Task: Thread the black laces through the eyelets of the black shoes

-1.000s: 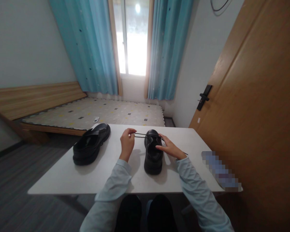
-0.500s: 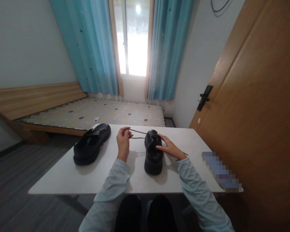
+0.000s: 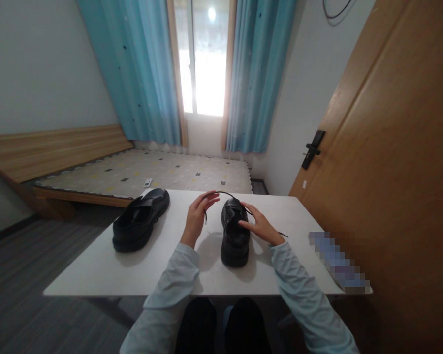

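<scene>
A black lace-up shoe [image 3: 235, 253] stands on the white table [image 3: 206, 280], its toe pointing away from me. My right hand [image 3: 258, 223] grips its right side, thumb at the opening and fingers near the lacing. Left of the shoe, my left hand [image 3: 201, 211] is raised above the table with a black shoelace [image 3: 226, 193] in its fingers. That lace arcs from the front of the shoe to the hand, and its end hangs below the fingers. Another lace end [image 3: 282, 235] sticks out beyond my right wrist. The second black shoe [image 3: 138, 223] sits farther left, untouched.
A blurred blue item [image 3: 337, 263] lies at the table's right edge, beside a wooden door [image 3: 398, 172]. Behind the table is a bed [image 3: 170, 169] with a small white object [image 3: 147, 183] on it. My knees are under the front edge.
My left hand has shifted slightly right and up, and its fingers have straightened. The lace, taut in two strands before, now shows as one slack arc with a hanging end. My right hand stays put.
</scene>
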Available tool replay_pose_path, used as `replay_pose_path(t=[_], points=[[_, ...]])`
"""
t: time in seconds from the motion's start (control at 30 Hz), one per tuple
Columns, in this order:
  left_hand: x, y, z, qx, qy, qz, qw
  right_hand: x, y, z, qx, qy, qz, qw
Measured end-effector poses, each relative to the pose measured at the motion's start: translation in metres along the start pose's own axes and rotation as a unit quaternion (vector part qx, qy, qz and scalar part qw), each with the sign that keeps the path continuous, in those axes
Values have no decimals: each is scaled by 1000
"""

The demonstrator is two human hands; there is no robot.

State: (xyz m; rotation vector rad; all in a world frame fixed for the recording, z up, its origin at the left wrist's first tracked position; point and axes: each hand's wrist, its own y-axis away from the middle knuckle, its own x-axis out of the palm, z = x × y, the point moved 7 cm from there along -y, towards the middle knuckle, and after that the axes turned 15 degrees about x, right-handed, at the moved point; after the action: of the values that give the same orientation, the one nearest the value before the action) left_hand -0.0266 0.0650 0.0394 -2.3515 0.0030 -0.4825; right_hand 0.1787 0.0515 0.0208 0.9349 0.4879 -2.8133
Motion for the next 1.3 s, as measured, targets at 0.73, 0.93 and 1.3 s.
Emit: replay_pose_path(t=[0.73, 0.93, 1.3], points=[[39, 20, 6, 33, -214, 241, 946, -34, 8, 15, -21, -39, -225, 973], [19, 14, 20, 5, -257, 130, 958, -58, 2, -29, 111, -127, -289, 942], [22, 19, 32, 0, -305, 189, 933, -92, 15, -72, 196, -280, -422, 840]])
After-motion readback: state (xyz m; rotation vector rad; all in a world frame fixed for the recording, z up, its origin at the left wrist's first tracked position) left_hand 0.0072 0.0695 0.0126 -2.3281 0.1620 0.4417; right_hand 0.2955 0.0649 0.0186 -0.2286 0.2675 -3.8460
